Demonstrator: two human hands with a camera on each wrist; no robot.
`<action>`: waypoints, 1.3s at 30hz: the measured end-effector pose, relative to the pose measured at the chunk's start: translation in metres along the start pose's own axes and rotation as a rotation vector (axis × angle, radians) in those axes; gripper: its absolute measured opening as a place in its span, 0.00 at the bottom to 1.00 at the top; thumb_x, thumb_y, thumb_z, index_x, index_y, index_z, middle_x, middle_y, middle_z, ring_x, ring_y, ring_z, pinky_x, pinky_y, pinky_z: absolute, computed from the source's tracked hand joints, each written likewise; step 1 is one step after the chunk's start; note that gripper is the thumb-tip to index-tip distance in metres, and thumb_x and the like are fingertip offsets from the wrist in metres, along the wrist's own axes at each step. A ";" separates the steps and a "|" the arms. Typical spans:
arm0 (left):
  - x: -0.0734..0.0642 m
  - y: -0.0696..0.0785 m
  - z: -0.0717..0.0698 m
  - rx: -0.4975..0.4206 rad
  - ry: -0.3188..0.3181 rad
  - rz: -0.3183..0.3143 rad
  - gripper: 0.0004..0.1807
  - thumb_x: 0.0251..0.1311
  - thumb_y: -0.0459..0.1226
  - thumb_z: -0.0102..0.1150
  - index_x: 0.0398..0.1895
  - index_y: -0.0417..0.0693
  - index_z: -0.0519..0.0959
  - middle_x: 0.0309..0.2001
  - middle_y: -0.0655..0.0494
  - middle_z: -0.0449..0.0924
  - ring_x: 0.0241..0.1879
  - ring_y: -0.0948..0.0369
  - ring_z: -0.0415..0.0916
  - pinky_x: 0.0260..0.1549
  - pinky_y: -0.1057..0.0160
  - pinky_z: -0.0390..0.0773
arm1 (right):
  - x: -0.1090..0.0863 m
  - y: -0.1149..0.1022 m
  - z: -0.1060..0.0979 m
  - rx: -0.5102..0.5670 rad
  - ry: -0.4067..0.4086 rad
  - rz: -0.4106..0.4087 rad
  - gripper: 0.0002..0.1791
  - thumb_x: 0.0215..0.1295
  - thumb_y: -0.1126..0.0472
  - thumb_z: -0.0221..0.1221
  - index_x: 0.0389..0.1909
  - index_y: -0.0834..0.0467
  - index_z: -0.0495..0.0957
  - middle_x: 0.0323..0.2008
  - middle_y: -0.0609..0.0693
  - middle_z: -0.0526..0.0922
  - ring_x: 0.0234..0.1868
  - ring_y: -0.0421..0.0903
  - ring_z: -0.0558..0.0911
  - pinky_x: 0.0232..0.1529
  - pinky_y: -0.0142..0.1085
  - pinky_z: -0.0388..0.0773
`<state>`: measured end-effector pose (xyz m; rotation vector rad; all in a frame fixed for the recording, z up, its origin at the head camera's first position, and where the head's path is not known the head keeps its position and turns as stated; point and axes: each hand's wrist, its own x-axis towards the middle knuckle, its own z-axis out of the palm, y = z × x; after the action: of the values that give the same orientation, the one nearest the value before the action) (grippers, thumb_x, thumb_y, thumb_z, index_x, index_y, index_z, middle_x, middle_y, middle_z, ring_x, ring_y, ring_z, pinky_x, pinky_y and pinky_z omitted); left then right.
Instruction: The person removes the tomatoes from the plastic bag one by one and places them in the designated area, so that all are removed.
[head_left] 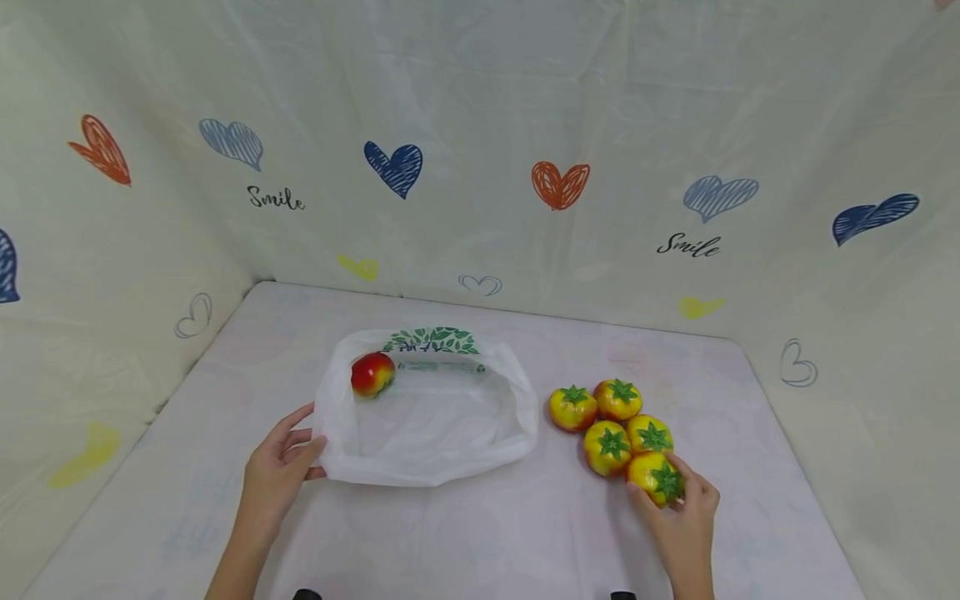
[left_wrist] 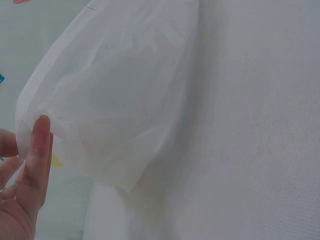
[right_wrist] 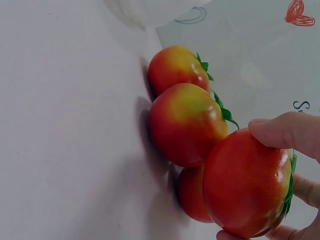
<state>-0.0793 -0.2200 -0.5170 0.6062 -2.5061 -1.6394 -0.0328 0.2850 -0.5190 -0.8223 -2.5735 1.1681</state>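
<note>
A white plastic bag (head_left: 431, 471) lies on the table with its mouth spread open and green leaf print on its far side. One red-and-yellow tomato (head_left: 372, 374) is inside at the left. My left hand (head_left: 277, 475) pinches the bag's left rim; in the left wrist view, fingers (left_wrist: 37, 155) press against the thin plastic (left_wrist: 115, 110). My right hand (head_left: 686, 517) grips a tomato (head_left: 654, 477) with a green star-shaped leaf top, thumb and fingers on opposite sides. In the right wrist view this held tomato (right_wrist: 247, 185) overlaps the others.
Several more tomatoes (head_left: 607, 447) sit bunched together right of the bag, beside my right hand. A pale cloth covers the table (head_left: 450, 542). Behind and at the sides hangs a curtain (head_left: 480, 100) printed with hearts and "Smile". Two small black objects (head_left: 307, 594) show at the bottom edge.
</note>
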 end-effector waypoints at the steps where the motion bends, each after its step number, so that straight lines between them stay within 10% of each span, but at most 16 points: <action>1: 0.000 0.000 0.000 -0.001 0.001 0.001 0.30 0.56 0.55 0.58 0.63 0.79 0.63 0.49 0.55 0.77 0.35 0.64 0.82 0.28 0.65 0.83 | -0.001 -0.002 -0.001 0.001 -0.003 0.006 0.49 0.46 0.33 0.63 0.68 0.47 0.57 0.61 0.61 0.50 0.59 0.61 0.60 0.53 0.54 0.69; 17: 0.001 -0.002 0.001 0.023 -0.004 -0.009 0.30 0.55 0.57 0.57 0.63 0.80 0.62 0.50 0.55 0.77 0.36 0.64 0.81 0.28 0.65 0.83 | -0.030 -0.056 -0.028 -0.022 -0.085 0.023 0.38 0.56 0.62 0.62 0.65 0.66 0.56 0.59 0.72 0.48 0.58 0.69 0.55 0.59 0.64 0.57; 39: 0.000 -0.004 0.000 0.032 0.004 0.008 0.30 0.55 0.57 0.57 0.63 0.80 0.62 0.49 0.56 0.77 0.36 0.65 0.81 0.28 0.66 0.83 | -0.027 -0.052 -0.024 -0.052 -0.119 0.052 0.42 0.57 0.57 0.63 0.67 0.64 0.52 0.61 0.73 0.48 0.60 0.69 0.55 0.61 0.64 0.57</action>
<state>-0.0778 -0.2213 -0.5208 0.6009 -2.5338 -1.5963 -0.0223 0.2578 -0.4629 -0.8601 -2.7034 1.2044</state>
